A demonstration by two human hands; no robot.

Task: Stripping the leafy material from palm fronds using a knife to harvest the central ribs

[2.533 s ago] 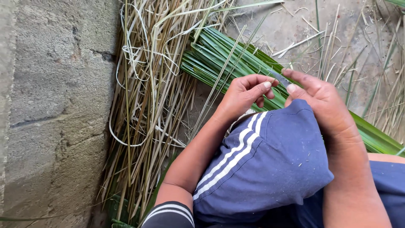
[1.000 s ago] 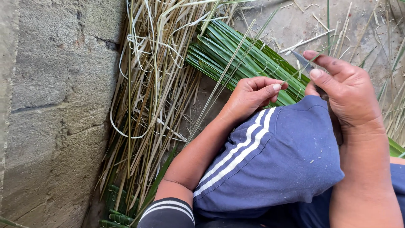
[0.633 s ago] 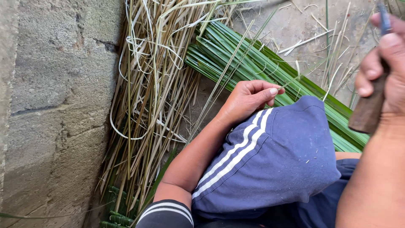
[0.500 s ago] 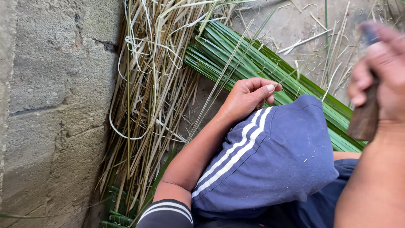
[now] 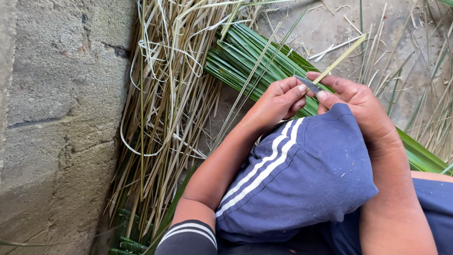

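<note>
Hands are meeting above our raised knee, likely for steadiness: our left hand is pinching a pale leaf rib closed-fingered, while our right hand is gripping a small knife shut, blade against the rib. Green palm leaves are lying on the ground beside dried stalks against a block wall.

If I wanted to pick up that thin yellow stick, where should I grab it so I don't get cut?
Probably the free upper end of the thin stick, coming from the top right. That end points up and away, clear of everything. The lower end sits between the left hand and right hand, right against the small knife blade, so keep your fingers away from there.
</note>
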